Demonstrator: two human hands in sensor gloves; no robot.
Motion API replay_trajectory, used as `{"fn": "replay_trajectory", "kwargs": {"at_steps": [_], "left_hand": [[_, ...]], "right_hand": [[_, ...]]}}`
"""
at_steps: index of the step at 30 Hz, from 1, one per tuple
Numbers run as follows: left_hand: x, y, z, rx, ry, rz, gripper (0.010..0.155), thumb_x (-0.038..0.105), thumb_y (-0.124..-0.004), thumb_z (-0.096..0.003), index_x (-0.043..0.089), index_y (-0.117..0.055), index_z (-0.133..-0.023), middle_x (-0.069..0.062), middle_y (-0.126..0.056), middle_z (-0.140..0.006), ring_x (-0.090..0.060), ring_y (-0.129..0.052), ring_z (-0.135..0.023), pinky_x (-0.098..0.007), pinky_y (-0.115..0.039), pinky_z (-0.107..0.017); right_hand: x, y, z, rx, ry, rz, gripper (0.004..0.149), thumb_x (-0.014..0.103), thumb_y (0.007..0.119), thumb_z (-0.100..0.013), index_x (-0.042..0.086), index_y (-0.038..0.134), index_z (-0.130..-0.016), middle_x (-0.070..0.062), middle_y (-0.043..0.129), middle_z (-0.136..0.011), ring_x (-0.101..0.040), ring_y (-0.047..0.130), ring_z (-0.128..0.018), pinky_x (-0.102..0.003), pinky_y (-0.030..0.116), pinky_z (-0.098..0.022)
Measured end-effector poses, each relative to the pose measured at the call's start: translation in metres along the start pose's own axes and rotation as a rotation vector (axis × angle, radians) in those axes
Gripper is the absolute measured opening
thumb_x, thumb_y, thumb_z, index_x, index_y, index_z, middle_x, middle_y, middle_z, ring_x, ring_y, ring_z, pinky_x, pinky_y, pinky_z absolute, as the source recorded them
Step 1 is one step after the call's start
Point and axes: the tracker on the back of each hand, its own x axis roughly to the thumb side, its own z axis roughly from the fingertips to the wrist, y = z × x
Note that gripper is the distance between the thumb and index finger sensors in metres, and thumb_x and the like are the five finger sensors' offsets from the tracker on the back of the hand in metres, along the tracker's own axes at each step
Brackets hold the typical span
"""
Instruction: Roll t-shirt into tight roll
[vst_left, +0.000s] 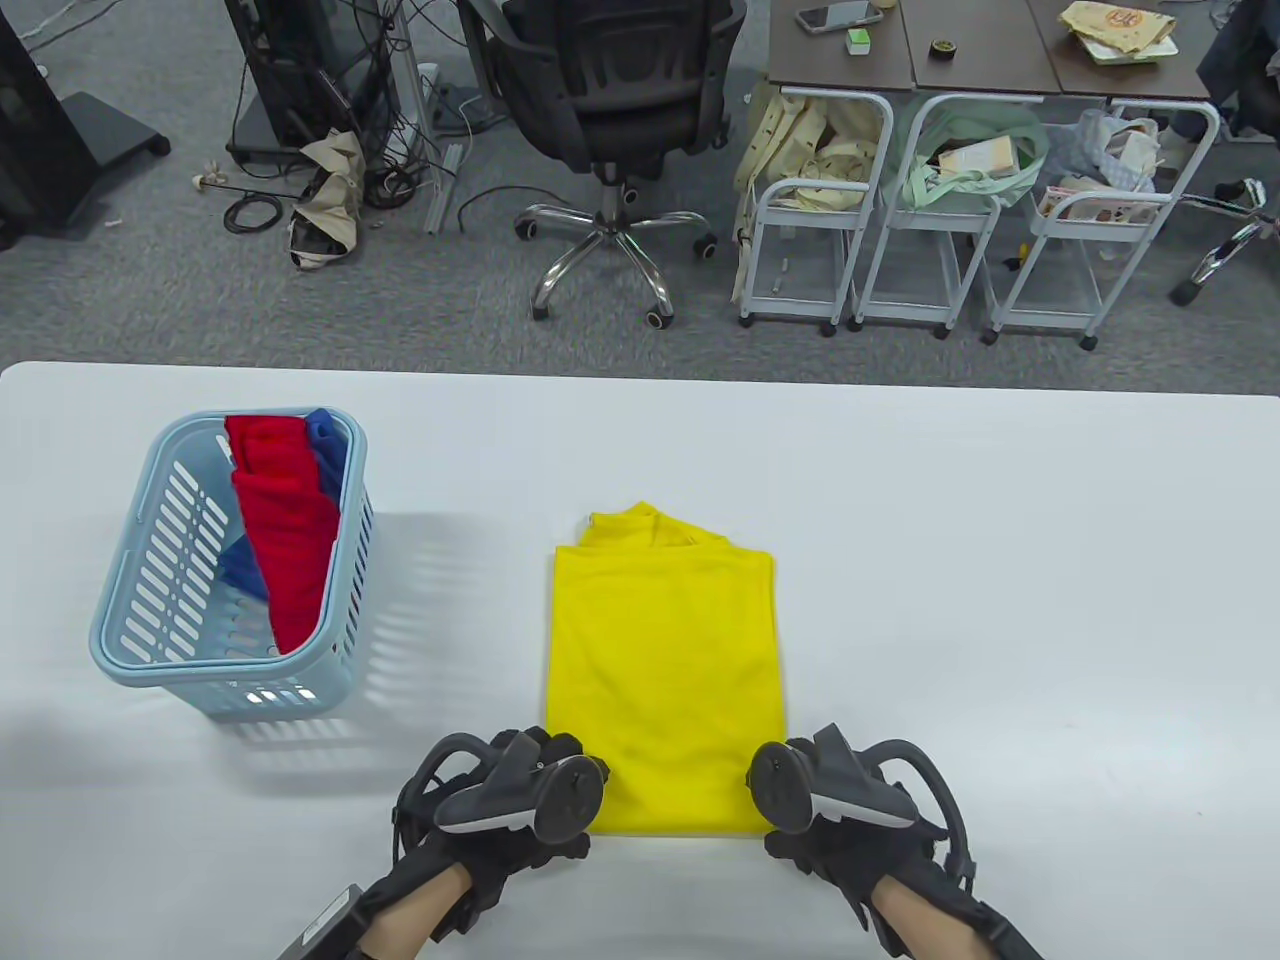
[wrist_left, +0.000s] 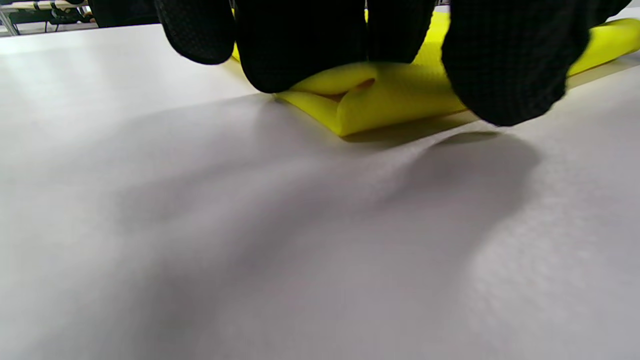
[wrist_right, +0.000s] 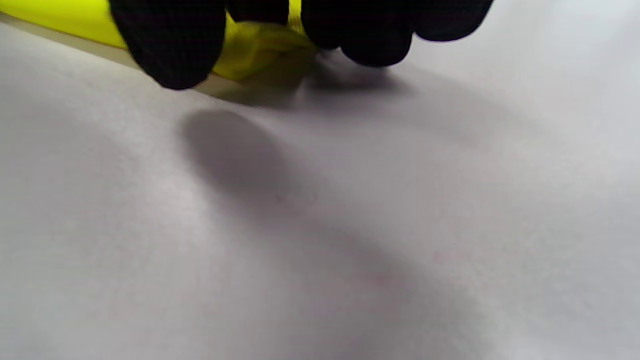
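black gloves cover both hands, which come in low over the near edge of the white tabletop (vst_left: 1000, 560), palms down, trackers on top. the left hand (vst_left: 520, 800) sits at the near left corner of the yellow t-shirt (vst_left: 665, 670), the right hand (vst_left: 835, 800) at the near right corner, with the near hem running between them.

in the left wrist view the left fingers (wrist_left: 300, 45) curl down onto the corner of the cloth, which is lifted and folded over itself there, a small fold showing under the fingertips; the thumb (wrist_left: 505, 65) hangs just off the tabletop beside the hem. in the right wrist view the right fingers (wrist_right: 370, 30) curl over the bunched yellow corner, and the thumb (wrist_right: 170, 45) comes down in front of the hem; both hands pinch the shirt's near edge.

the shirt lies near the middle of the tabletop, folded into a long narrow rectangle, flat and smooth, collar end far from the person. it lies to the right of the pale blue basket (vst_left: 130, 610), apart from it.
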Motion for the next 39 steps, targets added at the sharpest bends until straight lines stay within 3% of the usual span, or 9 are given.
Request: {"fn": "replay_trajectory", "kwargs": {"at_steps": [6,8,10,17,21,25,30,35,39], "left_hand": [[-0.011,-0.004,0.005,-0.009,-0.049,0.160,0.072,0.057,-0.084,-0.0413,0.034,-0.058,-0.105,0.000,-0.071,-0.104,-0.027,-0.076,-0.091,-0.054,-0.062,-0.075],[-0.011,-0.004,0.004,-0.003,-0.028,0.093,0.073,0.056,-0.085,-0.0409,0.035,-0.058,-0.105,0.001,-0.070,-0.105,-0.026,-0.075,-0.092,-0.054,-0.062,-0.075],[-0.006,-0.003,0.005,0.014,-0.022,0.006,0.071,0.056,-0.084,-0.0413,0.035,-0.058,-0.104,0.002,-0.070,-0.105,-0.026,-0.076,-0.092,-0.054,-0.063,-0.075],[0.000,-0.001,0.005,0.111,-0.021,-0.060,0.044,0.042,-0.074,-0.0517,0.036,-0.071,-0.095,0.005,-0.084,-0.094,-0.022,-0.088,-0.082,-0.050,-0.070,-0.071],[-0.016,0.005,0.011,0.024,-0.062,0.227,0.042,0.043,-0.074,-0.0509,0.032,-0.080,-0.091,0.005,-0.093,-0.084,-0.019,-0.095,-0.073,-0.049,-0.075,-0.068],[-0.035,0.005,0.013,0.003,-0.101,0.565,0.042,0.045,-0.072,-0.0528,0.026,-0.084,-0.089,-0.001,-0.095,-0.080,-0.025,-0.094,-0.070,-0.053,-0.072,-0.067],[-0.044,0.004,0.010,0.058,-0.029,0.431,0.041,0.048,-0.073,-0.0516,0.028,-0.083,-0.087,0.000,-0.094,-0.079,-0.023,-0.093,-0.071,-0.052,-0.071,-0.068],[-0.034,0.018,0.021,0.187,0.100,0.074,0.043,0.047,-0.072,-0.0518,0.031,-0.077,-0.091,0.003,-0.090,-0.085,-0.022,-0.091,-0.075,-0.051,-0.070,-0.070],[-0.011,0.025,0.027,0.277,-0.035,0.191,0.041,0.045,-0.075,-0.0518,0.034,-0.079,-0.091,0.003,-0.091,-0.088,-0.023,-0.092,-0.077,-0.051,-0.071,-0.070]], "right_hand": [[0.012,-0.002,0.007,-0.050,-0.060,0.031,0.058,0.044,0.078,-0.057,0.026,0.053,-0.106,-0.009,0.049,-0.114,-0.030,0.069,-0.097,-0.054,0.059,-0.070],[0.011,0.011,-0.005,0.035,-0.029,0.060,0.069,0.046,0.078,-0.056,0.025,0.042,-0.110,-0.010,0.040,-0.114,-0.031,0.065,-0.097,-0.054,0.058,-0.070],[0.009,0.010,-0.006,-0.012,-0.022,0.011,0.063,0.045,0.077,-0.057,0.025,0.044,-0.108,-0.009,0.042,-0.112,-0.031,0.066,-0.094,-0.054,0.057,-0.070],[0.005,0.005,-0.005,-0.042,-0.017,-0.012,0.041,0.039,0.066,-0.062,0.030,0.057,-0.100,-0.004,0.053,-0.109,-0.028,0.073,-0.091,-0.052,0.061,-0.069],[-0.006,0.002,0.002,0.033,-0.145,-0.089,0.040,0.039,0.062,-0.061,0.026,0.061,-0.099,-0.005,0.063,-0.105,-0.026,0.081,-0.085,-0.050,0.067,-0.065],[-0.012,-0.008,0.010,-0.053,-0.065,-0.082,0.040,0.042,0.059,-0.063,0.023,0.063,-0.098,-0.005,0.069,-0.101,-0.024,0.086,-0.079,-0.047,0.071,-0.062],[-0.006,0.006,-0.005,0.000,-0.022,-0.076,0.041,0.042,0.053,-0.064,0.022,0.062,-0.099,-0.006,0.068,-0.101,-0.024,0.085,-0.079,-0.047,0.071,-0.061],[-0.002,0.006,-0.007,-0.015,0.010,-0.048,0.041,0.043,0.053,-0.064,0.022,0.061,-0.098,-0.006,0.067,-0.099,-0.023,0.085,-0.076,-0.047,0.070,-0.061],[-0.003,0.006,-0.008,-0.010,0.011,-0.063,0.041,0.044,0.053,-0.064,0.022,0.061,-0.098,-0.005,0.067,-0.098,-0.022,0.085,-0.076,-0.047,0.070,-0.061]]}}
